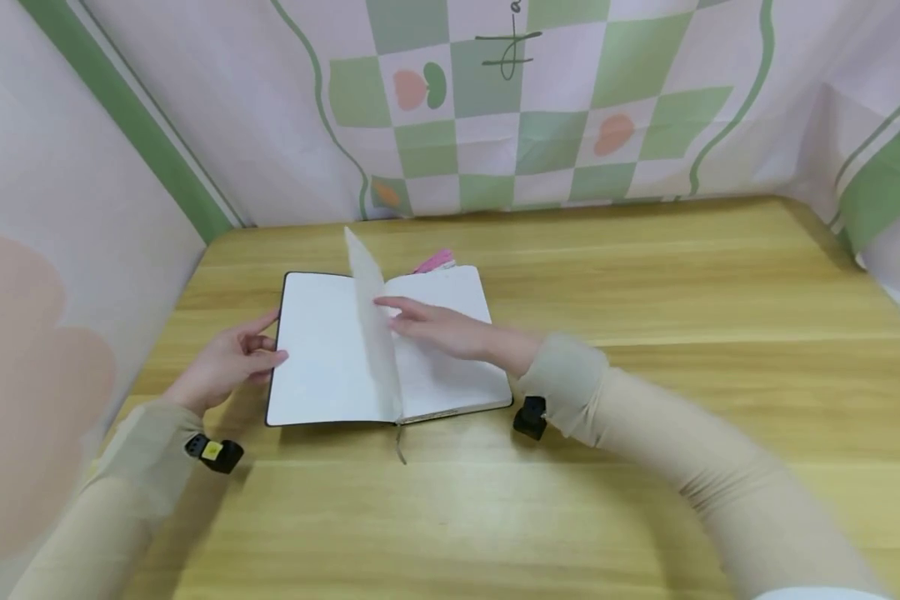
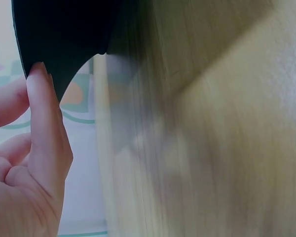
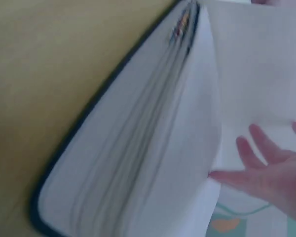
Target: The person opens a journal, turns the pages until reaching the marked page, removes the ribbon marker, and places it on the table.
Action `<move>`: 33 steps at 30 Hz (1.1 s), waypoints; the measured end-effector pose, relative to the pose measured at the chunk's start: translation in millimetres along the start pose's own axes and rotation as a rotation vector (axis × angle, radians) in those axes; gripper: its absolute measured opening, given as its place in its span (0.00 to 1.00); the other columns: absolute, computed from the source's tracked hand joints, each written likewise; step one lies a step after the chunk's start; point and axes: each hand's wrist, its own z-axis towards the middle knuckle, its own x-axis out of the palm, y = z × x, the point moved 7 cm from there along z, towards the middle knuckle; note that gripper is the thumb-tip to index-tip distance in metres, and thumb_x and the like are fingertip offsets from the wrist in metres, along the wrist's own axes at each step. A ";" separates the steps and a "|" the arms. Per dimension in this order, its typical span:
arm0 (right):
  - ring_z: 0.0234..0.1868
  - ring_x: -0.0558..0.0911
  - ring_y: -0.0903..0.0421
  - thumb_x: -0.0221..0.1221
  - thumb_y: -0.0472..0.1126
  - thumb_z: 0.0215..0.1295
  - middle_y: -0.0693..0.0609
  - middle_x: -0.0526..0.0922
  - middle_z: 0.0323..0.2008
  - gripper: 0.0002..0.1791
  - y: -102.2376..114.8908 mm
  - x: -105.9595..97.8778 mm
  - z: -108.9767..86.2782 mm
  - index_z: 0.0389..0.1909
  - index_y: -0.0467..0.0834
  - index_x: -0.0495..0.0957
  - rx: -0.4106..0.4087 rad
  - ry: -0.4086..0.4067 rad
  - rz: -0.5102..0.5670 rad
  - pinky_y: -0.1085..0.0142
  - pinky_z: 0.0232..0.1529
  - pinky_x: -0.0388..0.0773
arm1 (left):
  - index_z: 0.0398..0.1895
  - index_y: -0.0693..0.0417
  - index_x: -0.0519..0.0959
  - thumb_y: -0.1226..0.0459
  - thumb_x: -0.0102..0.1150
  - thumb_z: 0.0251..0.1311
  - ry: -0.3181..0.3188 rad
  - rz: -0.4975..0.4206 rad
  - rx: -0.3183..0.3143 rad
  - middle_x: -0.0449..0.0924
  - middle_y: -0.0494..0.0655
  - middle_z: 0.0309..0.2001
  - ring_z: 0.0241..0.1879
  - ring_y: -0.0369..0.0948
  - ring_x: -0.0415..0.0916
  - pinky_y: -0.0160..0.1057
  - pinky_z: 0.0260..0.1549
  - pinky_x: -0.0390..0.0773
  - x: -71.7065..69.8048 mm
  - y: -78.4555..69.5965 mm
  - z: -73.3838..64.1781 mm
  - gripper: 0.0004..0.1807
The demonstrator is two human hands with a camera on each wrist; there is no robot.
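An open notebook (image 1: 318, 350) with blank white pages and a dark cover lies on the wooden table, its left side raised a little. My left hand (image 1: 228, 360) pinches the left cover edge between thumb and fingers; the dark underside of the cover (image 2: 64, 39) shows in the left wrist view. One thin page (image 1: 375, 342) stands up near the spine. Against its right face, my right hand (image 1: 442, 329) reaches with extended fingers, the index fingertip touching the page. The right wrist view shows the right fingers (image 3: 269, 153) spread in front of a white page.
A pink tassel (image 1: 437, 261) sticks out beyond the notebook's top edge, and a thin ribbon (image 1: 401, 446) hangs out at the bottom of the spine. Behind the wooden table (image 1: 607, 517) hangs a green-and-white checked curtain (image 1: 487, 158), with more pale fabric at both sides.
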 end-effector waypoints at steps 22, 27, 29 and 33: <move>0.72 0.40 0.33 0.47 0.66 0.65 0.49 0.37 0.76 0.38 -2.6 57.2 21.9 0.71 0.75 0.39 0.252 0.099 -0.678 0.28 0.61 0.45 | 0.74 0.62 0.46 0.63 0.39 0.73 0.013 -0.069 0.018 0.70 0.46 0.43 0.37 0.30 0.75 0.33 0.36 0.81 1.8 1.9 -6.5 0.31; 0.72 0.39 0.31 0.47 0.67 0.65 0.48 0.34 0.76 0.39 -3.8 61.1 21.7 0.71 0.75 0.38 0.274 0.105 -0.739 0.26 0.60 0.46 | 0.73 0.65 0.48 0.64 0.53 0.66 -0.008 -0.020 -0.002 0.71 0.46 0.42 0.34 0.30 0.75 0.33 0.35 0.81 1.9 5.6 -5.6 0.37; 0.72 0.39 0.31 0.47 0.67 0.64 0.49 0.34 0.76 0.39 -4.2 61.9 21.8 0.71 0.75 0.38 0.278 0.107 -0.754 0.26 0.59 0.46 | 0.72 0.66 0.48 0.65 0.57 0.64 -0.016 -0.002 -0.007 0.71 0.47 0.42 0.33 0.30 0.75 0.32 0.35 0.81 2.5 7.3 -5.2 0.39; 0.72 0.41 0.32 0.47 0.67 0.64 0.49 0.35 0.76 0.39 -4.3 62.9 22.5 0.71 0.75 0.38 0.275 0.102 -0.769 0.27 0.59 0.47 | 0.73 0.65 0.48 0.66 0.58 0.63 -0.031 0.020 -0.016 0.70 0.47 0.41 0.32 0.30 0.75 0.32 0.34 0.81 3.6 8.3 -5.4 0.40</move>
